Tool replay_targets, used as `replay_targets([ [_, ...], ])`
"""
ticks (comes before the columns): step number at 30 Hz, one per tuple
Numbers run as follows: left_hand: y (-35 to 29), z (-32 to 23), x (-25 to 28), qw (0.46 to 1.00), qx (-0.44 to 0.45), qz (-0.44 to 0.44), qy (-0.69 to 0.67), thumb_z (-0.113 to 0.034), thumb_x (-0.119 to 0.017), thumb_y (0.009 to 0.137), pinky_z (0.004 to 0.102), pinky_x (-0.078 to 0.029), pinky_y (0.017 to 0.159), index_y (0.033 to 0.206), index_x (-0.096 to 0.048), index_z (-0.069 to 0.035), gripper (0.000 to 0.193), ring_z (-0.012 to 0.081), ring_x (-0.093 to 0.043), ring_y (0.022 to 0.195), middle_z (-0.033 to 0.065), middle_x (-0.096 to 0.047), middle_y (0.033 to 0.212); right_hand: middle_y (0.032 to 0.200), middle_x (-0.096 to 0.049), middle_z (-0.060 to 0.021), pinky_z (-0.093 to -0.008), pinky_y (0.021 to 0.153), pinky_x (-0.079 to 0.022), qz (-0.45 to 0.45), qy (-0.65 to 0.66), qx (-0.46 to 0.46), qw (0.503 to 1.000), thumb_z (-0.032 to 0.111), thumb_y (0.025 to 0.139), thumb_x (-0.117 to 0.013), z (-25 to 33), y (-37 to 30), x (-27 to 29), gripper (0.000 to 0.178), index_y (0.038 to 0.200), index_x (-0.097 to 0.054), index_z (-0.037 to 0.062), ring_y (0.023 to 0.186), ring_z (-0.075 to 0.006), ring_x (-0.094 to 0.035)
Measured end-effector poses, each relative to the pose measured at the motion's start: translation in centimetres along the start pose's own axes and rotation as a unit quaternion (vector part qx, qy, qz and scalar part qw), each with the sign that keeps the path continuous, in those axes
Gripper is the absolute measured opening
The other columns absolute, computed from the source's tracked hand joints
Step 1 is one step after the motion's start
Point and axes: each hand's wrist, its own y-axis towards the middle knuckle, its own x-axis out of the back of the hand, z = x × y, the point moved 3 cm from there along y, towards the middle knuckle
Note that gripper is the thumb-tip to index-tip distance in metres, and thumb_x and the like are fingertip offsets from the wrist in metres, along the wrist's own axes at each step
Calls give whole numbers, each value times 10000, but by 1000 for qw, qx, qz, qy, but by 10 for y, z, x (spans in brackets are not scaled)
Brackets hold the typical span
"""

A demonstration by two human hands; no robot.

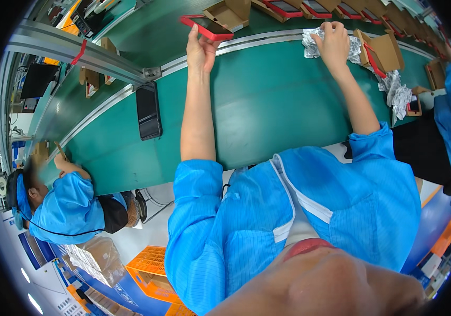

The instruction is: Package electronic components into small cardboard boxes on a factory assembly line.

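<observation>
At twelve o'clock, your left hand has its fingers closed on the near edge of the red-rimmed device. It should be stiff and fairly light, its dark face likely slick and breakable, so hold the rim. Between one and two o'clock, your right hand touches crinkly silvery packets, probably soft; whether its fingers pinch any, I cannot tell.

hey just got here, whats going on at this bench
A person in a blue smock holds a red-cased device in the left hand, close to an open cardboard box. The right hand is at a pile of small silvery packets; whether it grips any is unclear. A black device lies on the green bench.
</observation>
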Motion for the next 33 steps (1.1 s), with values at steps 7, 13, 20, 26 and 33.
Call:
replay_targets([
  [7, -5, 9, -13, 994, 36, 103, -2, -475, -502, 908, 463, -429, 1002, 1314, -360, -10, 633, 373, -507, 1164, 212, -513, 1238, 948, -627, -49, -235, 714, -490, 365, 663, -221, 615, 405, 958, -471, 113, -5, -20, 451, 1134, -558, -1, 740, -105, -573],
  [13, -6, 15, -3, 997, 37, 65, 33, -461, -503, 919, 449, -407, 1005, 1311, -371, -25, 601, 337, -510, 1163, 205, -523, 1222, 918, -624, -97, -277, 765, -508, 301, 825, -334, 342, 295, 950, -525, 160, -1, -59, 330, 1058, -557, -15, 827, -148, -611],
  [20, 5, 13, 20, 987, -33, -95, 126, -368, -628, 878, 425, -479, 875, 1245, -429, 5, 559, 274, -553, 1067, 189, -512, 1214, 866, -622, -133, -294, 717, -520, 189, 754, -367, 511, 263, 954, -517, 127, 30, -117, 321, 971, -551, -55, 782, -183, -618],
  [26, -1, -35, 52, 654, -306, -353, 595, -267, -483, 933, 541, -197, 1059, 1294, -423, 54, 487, 485, -168, 1325, 384, -148, 1404, 852, -605, -52, -226, 657, -478, 260, 719, -317, 560, 249, 944, -548, 134, -14, -105, 271, 960, -564, -21, 741, -136, -592],
  [33, 71, -96, 107, 677, -69, -459, 571, -188, -414, 911, 479, -324, 1012, 1395, -277, -13, 533, 449, -331, 1272, 366, -256, 1380, 752, -591, -107, -304, 570, -434, 207, 499, 47, 840, 151, 894, -578, 149, -40, -56, 175, 859, -597, -20, 619, -200, -553],
])
